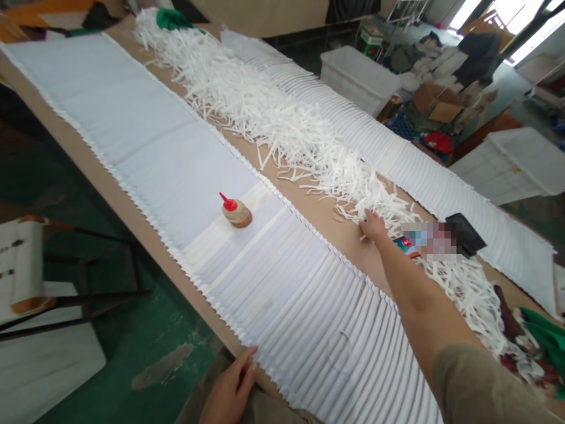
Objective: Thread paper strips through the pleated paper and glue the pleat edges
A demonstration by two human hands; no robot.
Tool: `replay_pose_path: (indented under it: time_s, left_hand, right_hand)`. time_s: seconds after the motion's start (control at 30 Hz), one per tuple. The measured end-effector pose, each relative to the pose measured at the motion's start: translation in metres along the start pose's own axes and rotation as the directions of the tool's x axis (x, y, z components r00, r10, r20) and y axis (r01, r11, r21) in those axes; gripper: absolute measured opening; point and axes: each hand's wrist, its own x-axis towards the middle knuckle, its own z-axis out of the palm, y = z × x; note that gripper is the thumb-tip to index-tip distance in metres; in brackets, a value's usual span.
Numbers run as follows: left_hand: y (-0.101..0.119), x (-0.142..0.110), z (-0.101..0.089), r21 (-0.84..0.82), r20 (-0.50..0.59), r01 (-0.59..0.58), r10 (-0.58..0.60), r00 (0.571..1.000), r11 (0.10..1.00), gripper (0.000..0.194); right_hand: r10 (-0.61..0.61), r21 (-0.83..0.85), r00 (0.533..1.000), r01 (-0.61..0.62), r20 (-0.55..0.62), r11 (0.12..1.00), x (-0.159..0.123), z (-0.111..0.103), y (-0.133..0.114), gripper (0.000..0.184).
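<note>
My right hand [374, 227] reaches across the table to the near edge of a long heap of narrow white strips [282, 118]. Its fingers are closed together, with a bit of white strip showing at the tips. By the table's near edge, my left hand [232, 383] rests with its fingers loosely apart, beside the border of a row of overlapping white sheets [309, 294]. Nothing shows in it. A squeeze bottle [238, 213] with a red nozzle and brownish contents stands on the white sheets, left of my right hand.
A second row of overlapping white sheets [397, 153] lies beyond the strips. Near my right forearm are a black flat object [465, 234] and a partly blurred colourful item [406, 246]. White bins [359, 76] stand behind the table; a stool [26, 265] is at left.
</note>
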Motion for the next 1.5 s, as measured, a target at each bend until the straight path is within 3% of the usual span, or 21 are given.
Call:
replay_pose_path:
  time_s: [0.1,0.2,0.27,0.37,0.5,0.57,0.73,0.77,0.87,0.97,1.07,1.27,1.4,1.5]
  left_hand:
    - [0.003,0.009,0.007,0.000,0.024,-0.006,0.006,1.000,1.000,0.052]
    - [0.016,0.019,0.008,-0.006,0.090,-0.050,0.050,0.995,0.999,0.053]
    - [0.026,0.024,0.006,-0.016,0.120,-0.065,0.066,0.991,0.998,0.054]
    - [0.037,0.030,-0.001,-0.026,0.143,-0.051,0.054,0.988,0.998,0.057]
    - [0.039,0.032,-0.007,-0.044,0.134,-0.039,0.045,0.990,0.998,0.055]
    - [0.038,0.030,-0.007,-0.046,0.131,-0.054,0.059,0.990,0.998,0.052]
    - [0.039,0.021,-0.009,-0.023,0.125,-0.068,0.070,0.990,0.997,0.048]
    - [0.040,0.019,-0.010,-0.023,0.122,-0.066,0.068,0.990,0.998,0.048]
    - [0.043,0.014,-0.014,-0.033,0.110,-0.073,0.077,0.991,0.997,0.045]
    - [0.044,0.012,-0.016,-0.052,0.096,-0.081,0.086,0.992,0.995,0.043]
    - [0.043,0.010,-0.012,-0.077,0.088,-0.119,0.125,0.988,0.990,0.042]
    - [0.052,0.009,0.001,-0.094,0.143,-0.243,0.255,0.956,0.965,0.036]
    - [0.079,0.011,0.013,-0.117,0.083,-0.369,0.380,0.921,0.922,0.031]
    - [0.112,0.015,0.027,-0.119,0.015,-0.497,0.502,0.865,0.860,0.033]
  right_hand:
    - [-0.073,-0.023,0.997,0.073,0.006,0.997,-0.029,0.016,-0.002,0.063]
    - [-0.181,-0.118,0.982,0.186,0.056,0.975,-0.064,0.015,0.005,0.061]
    - [-0.234,-0.167,0.965,0.252,0.122,0.953,-0.081,0.004,0.011,0.059]
    - [-0.222,-0.188,0.961,0.251,0.164,0.949,-0.092,-0.028,0.009,0.055]
    - [-0.181,-0.260,0.983,0.181,0.025,0.949,-0.089,-0.067,-0.021,0.044]
    - [-0.251,-0.294,0.968,0.238,-0.004,0.926,-0.086,-0.073,-0.042,0.039]
    - [-0.536,-0.210,0.816,0.575,0.217,0.791,-0.085,-0.040,-0.077,0.027]
    - [-0.543,-0.211,0.809,0.585,0.225,0.783,-0.086,-0.031,-0.079,0.025]
    - [-0.508,-0.223,0.845,0.534,0.165,0.816,-0.093,-0.014,-0.075,0.022]
    - [-0.510,-0.118,0.859,0.512,0.053,0.851,-0.106,-0.014,-0.060,0.022]
    - [-0.529,-0.027,0.849,0.529,0.005,0.848,-0.131,-0.024,-0.040,0.019]
    - [-0.587,-0.050,0.809,0.588,0.038,0.807,-0.207,-0.045,-0.017,0.012]
    - [-0.648,0.011,0.752,0.652,0.121,0.758,-0.259,-0.051,-0.025,0.011]
    - [-0.687,0.087,0.689,0.688,0.231,0.720,-0.290,-0.052,-0.045,0.015]
